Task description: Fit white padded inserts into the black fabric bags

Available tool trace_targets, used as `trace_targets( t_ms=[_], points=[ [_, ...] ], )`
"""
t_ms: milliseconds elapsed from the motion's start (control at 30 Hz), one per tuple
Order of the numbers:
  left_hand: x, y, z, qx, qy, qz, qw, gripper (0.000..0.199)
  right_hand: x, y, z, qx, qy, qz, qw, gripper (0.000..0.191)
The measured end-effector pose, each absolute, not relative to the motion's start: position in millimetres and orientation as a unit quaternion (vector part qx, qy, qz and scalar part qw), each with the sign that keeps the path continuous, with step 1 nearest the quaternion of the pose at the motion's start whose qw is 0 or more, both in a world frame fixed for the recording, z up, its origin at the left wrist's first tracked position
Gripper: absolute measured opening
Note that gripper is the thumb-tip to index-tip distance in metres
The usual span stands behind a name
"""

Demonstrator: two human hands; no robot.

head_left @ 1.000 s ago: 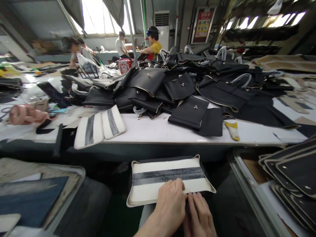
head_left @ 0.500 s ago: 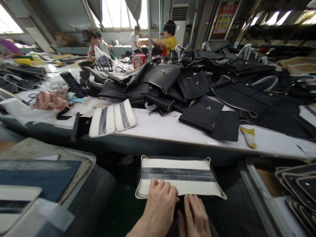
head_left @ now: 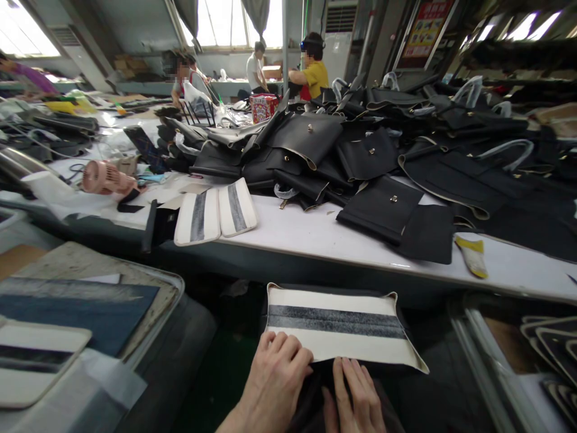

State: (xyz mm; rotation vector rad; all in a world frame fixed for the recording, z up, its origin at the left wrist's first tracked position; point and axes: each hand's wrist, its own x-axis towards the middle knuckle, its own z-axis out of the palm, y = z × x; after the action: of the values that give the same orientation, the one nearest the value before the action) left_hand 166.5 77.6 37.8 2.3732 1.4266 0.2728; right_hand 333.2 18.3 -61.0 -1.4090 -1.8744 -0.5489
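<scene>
In front of me is a black bag [head_left: 337, 322], its cream base panel with a dark grey stripe facing up and raised piping at the corners. My left hand [head_left: 280, 367] has its fingers curled over the near edge of that panel, left of the middle. Just to the right, my right hand [head_left: 356, 394] pinches the black side below the same edge, its fingers straight and together and the thumb lower down. Most of the bag's black body hangs below the panel, partly hidden by my hands.
Across the white table [head_left: 288, 231] lies a heap of black bags [head_left: 306, 135]. Two striped cream panels [head_left: 198, 216], a pink fan [head_left: 106, 177] and a yellow-and-white piece [head_left: 471, 255] rest there too. Side stands hold a striped panel [head_left: 40, 361] and dark panels [head_left: 550, 337]. Several people work beyond.
My left hand has slid left along the panel's near edge, widening the gap to my right hand. The near right corner sits slightly lower. The whole view has shifted a little.
</scene>
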Motion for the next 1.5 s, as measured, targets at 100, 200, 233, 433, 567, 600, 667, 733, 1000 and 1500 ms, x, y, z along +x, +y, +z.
trace_targets(
  t_ms=[100,200,233,433,567,600,667,733,1000,1500],
  points=[
    [165,80,37,0.837,0.505,0.080,0.198,0.009,334,19,-62,-0.537,-0.733,-0.218,0.357,0.059],
    [165,83,37,0.828,0.509,0.075,0.223,0.009,337,19,-65,-0.538,-0.737,-0.213,0.350,0.059],
    [164,84,37,0.825,0.508,0.079,0.234,0.010,338,19,-66,-0.539,-0.738,-0.210,0.348,0.059],
    [156,84,40,0.801,0.516,0.145,0.268,0.012,329,24,-60,-0.520,-0.743,-0.211,0.365,0.055],
    [153,83,40,0.798,0.531,0.156,0.238,0.012,316,28,-58,-0.499,-0.750,-0.208,0.381,0.055],
    [152,82,39,0.797,0.534,0.160,0.232,0.011,314,29,-58,-0.495,-0.751,-0.207,0.385,0.055],
    [148,81,36,0.785,0.546,0.186,0.227,0.010,310,30,-61,-0.487,-0.755,-0.205,0.388,0.054],
    [142,80,33,0.766,0.559,0.225,0.225,0.014,307,32,-63,-0.475,-0.764,-0.205,0.386,0.054],
    [115,66,6,0.713,0.589,0.292,0.244,0.014,291,39,-62,-0.434,-0.789,-0.196,0.388,0.035],
    [128,46,-55,0.336,0.565,0.563,0.501,0.048,279,39,-70,-0.408,-0.829,-0.207,0.322,0.035]
  ],
)
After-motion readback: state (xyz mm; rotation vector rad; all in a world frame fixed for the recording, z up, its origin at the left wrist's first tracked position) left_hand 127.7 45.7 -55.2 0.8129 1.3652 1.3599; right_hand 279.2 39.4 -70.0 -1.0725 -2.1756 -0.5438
